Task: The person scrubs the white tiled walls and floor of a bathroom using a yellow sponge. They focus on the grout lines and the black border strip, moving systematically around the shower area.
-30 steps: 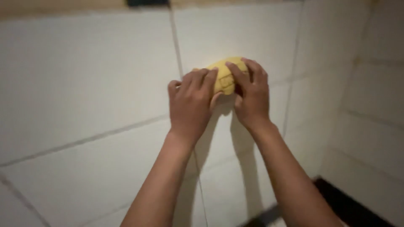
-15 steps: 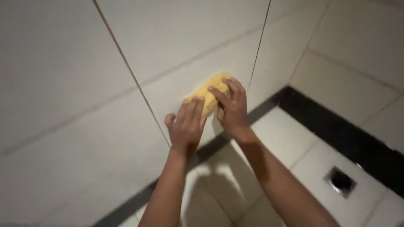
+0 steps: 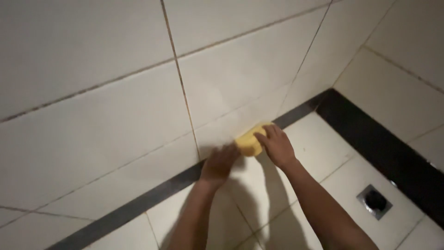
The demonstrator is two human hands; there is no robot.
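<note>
While both arms stretch forward, hands (image 3: 249,153) press yellow sponge (image 3: 249,140) against wall tiles (image 3: 138,115).

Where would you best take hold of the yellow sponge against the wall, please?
Probably by its bare left end: the sponge lies flat against the wall tile just above the dark strip, and the right hand covers its right part. Come from the room side, palm flat over its face, as the wall blocks its back.
</note>
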